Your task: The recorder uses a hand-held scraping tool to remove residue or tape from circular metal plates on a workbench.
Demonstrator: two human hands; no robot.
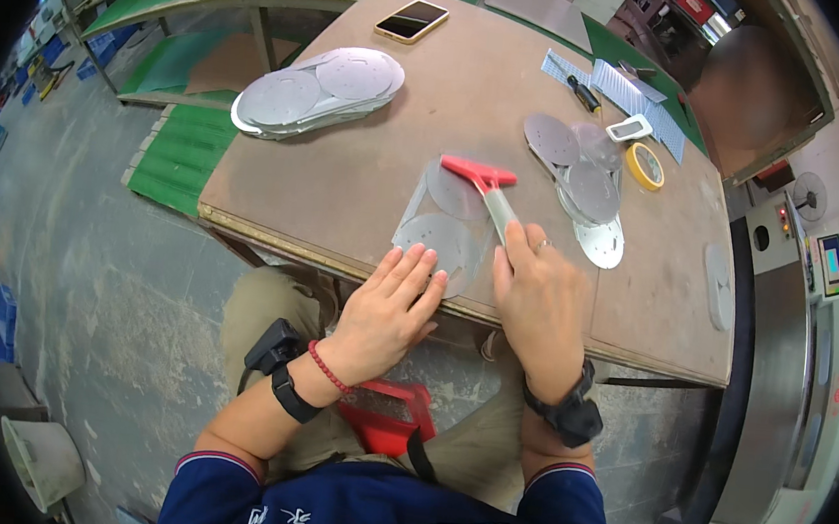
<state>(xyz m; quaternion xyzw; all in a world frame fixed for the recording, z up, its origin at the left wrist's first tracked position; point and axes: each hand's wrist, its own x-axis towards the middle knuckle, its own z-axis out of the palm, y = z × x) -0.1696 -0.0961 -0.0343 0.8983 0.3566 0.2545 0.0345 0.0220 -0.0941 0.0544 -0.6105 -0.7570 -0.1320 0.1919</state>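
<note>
Grey two-disc plate (pixel 433 235) at near edge of bench (pixel 316 188), long axis pointing away. Left hand (pixel 386 304), fingers slightly apart, touches near end. Right hand (pixel 542 293) clamped on red-headed scraper (pixel 491 187), head at far end.

Now across brown table (pixel 317 183): phone (pixel 412 22) up far left, silver plate stack (pixel 319 94) nearer, flat plate (pixel 435 235) at front edge; over right, grey discs (pixel 591 191), yellow tape roll (pixel 631 171).

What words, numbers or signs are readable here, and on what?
White characters on the navy shirt: not copied out.
Control screen on the machine at right: too small to read.
Red mark on that machine: too small.
Scraper, plate under the left hand: none I can see.
</note>
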